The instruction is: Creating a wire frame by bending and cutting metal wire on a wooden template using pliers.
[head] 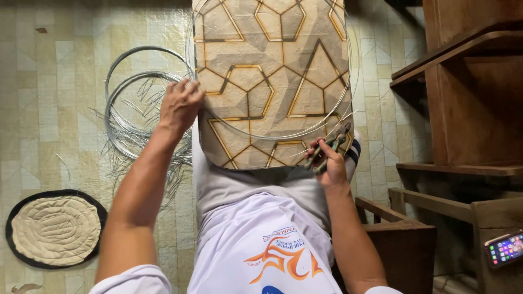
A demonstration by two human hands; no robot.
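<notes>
A board (272,81) with a gold hexagon pattern rests on my lap. A thin wire hoop (261,135) lies over it. My left hand (180,106) pinches the hoop at the board's left edge. At the board's lower right corner, my right hand (327,160) grips a pair of pliers (328,147), with the jaws pointing up toward the wire at the board's right edge.
Coils of silver wire (136,109) and loose cut strands lie on the tiled floor to the left. A round quilted mat (54,228) sits at lower left. Wooden shelves (468,81) and a bench stand on the right, with a lit phone (504,249) on it.
</notes>
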